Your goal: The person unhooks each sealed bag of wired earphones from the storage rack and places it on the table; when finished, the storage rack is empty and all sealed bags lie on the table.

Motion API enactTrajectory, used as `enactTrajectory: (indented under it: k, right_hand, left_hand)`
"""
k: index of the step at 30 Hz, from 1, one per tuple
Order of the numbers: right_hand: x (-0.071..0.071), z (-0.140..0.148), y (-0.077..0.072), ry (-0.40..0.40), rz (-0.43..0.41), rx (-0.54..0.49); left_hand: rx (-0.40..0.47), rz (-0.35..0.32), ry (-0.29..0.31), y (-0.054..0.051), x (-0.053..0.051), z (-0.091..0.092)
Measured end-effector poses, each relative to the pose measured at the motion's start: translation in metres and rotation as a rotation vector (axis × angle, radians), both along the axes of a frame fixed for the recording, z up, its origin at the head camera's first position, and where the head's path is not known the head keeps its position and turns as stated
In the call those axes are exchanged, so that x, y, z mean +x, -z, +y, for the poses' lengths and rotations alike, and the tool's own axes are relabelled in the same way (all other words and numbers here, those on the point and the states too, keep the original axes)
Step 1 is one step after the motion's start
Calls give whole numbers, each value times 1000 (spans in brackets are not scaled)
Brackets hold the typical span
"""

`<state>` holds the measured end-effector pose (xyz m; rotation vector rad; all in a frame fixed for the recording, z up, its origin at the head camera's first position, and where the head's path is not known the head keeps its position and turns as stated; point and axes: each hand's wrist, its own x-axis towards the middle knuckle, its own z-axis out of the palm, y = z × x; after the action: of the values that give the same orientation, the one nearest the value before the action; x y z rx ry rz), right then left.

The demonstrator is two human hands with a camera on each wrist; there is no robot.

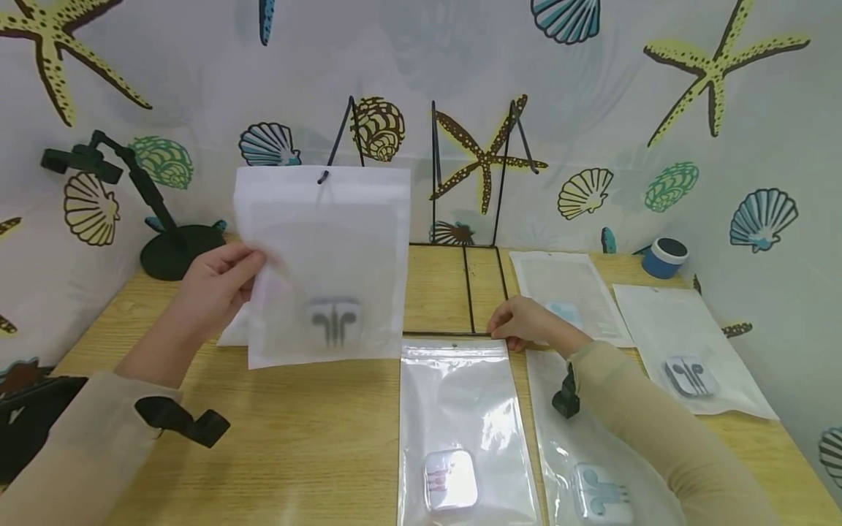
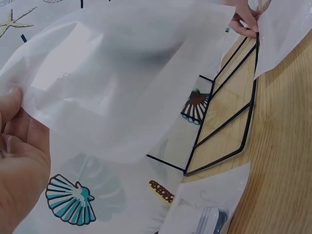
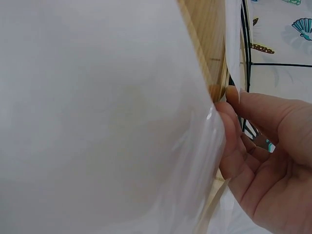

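My left hand pinches the left edge of a frosted white zip pouch. A pair of earphones shows through its lower part. The tip of a black wire hook pokes out at the pouch's top edge, so the pouch appears to hang on the rack. At the front right corner of the black wire rack, my right hand pinches the base wire. Just in front of that hand lies a glossy pouch with a small boxed item inside. The left wrist view shows the held pouch bulging.
More pouches lie on the right: one near the front, one farther back and one with boxed earphones. A blue jar stands behind them. At the back left is a black desk lamp. Patterned cloth hangs behind.
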<state>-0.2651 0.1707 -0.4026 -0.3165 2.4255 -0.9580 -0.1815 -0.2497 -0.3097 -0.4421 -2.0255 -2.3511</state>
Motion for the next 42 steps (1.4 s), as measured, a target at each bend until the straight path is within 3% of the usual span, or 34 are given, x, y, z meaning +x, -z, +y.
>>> enactTrajectory:
  k: [10,21,25,34,42]
  right_hand:
    - [0,0,-1,-13,5,-1]
    - [-1,0,0,-9,4,2]
    - [0,0,0,-6,10,1]
    - [-1,0,1,-13,11,-5]
    - [0,0,1,-17,13,-5]
  left_hand:
    - [59,74,72,0,13,-3]
    - [49,68,149,1,25,-9]
    - [67,31,195,8,30,-11]
    - [42,-23,294,36,37,-15]
    - [21,-176,426,52,43,-16]
